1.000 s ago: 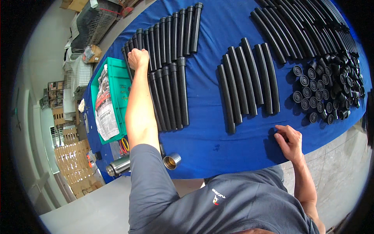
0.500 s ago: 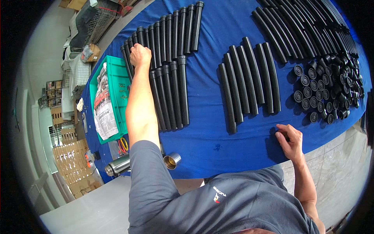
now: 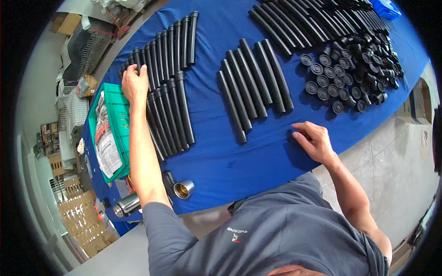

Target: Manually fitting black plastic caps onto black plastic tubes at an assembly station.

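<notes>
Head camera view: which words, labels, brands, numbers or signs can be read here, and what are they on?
Dark grey shirt: white lettering beside a small emblem; I won't copy its wording.
Newspaper in the green crate: dense print, too small to read.
Black tubes and black caps: no text I can make out.

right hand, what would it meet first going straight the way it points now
Most likely the near ends of the middle group of black tubes, up and left of the right hand; its height above the blue cloth is unclear.
</notes>
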The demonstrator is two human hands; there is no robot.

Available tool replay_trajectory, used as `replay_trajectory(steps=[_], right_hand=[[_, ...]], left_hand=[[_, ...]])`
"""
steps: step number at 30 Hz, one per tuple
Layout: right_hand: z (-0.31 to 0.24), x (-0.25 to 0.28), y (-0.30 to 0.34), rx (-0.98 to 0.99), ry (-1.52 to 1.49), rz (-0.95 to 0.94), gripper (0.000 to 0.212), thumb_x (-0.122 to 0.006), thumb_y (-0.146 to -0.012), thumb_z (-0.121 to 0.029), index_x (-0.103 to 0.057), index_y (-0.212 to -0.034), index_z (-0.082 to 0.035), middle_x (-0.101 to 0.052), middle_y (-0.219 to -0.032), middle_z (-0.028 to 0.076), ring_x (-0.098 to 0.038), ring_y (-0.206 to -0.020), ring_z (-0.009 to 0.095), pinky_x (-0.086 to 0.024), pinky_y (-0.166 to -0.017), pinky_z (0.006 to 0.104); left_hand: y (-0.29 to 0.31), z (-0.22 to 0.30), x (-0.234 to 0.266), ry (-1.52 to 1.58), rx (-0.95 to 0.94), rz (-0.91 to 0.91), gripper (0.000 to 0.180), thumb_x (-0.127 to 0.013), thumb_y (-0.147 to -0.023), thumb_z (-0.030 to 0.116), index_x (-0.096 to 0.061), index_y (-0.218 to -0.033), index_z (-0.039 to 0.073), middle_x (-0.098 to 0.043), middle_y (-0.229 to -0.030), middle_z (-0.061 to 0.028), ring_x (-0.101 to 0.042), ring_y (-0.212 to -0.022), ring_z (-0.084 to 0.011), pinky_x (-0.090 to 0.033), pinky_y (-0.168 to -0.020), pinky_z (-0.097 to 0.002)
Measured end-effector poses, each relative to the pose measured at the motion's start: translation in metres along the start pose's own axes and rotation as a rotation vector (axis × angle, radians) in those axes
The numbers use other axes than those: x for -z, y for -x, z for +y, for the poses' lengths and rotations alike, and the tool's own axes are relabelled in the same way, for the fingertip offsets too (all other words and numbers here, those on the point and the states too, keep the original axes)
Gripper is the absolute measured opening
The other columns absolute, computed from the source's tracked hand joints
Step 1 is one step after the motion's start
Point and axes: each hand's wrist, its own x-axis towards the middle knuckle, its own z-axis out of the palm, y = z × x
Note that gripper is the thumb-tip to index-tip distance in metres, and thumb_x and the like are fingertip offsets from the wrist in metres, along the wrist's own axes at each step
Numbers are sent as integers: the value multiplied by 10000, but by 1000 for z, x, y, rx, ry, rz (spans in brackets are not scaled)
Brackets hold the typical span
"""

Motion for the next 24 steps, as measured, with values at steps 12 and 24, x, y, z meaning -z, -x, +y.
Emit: replay_trajectory(steps=[12,24], right_hand=[[3,-5,3,-23,-61,37,239,-688,-924,-156,-677,-1079,26,-685,-837,144,-656,-673,199,-521,-616,309],[8,-9,8,-6,-40,136,226,-704,-909,-125,-684,-1087,12,-698,-866,138,-680,-711,195,-528,-635,300]], left_hand=[[197,147,19,668,-394,-77,387,-604,-981,192,-577,-1322,12,-645,-1235,-204,-567,-1232,-382,-479,-1012,-454],[220,142,9,748,-47,-122,465,-756,-871,203,-593,-1254,-4,-638,-975,-172,-636,-880,-299,-525,-765,-396]])
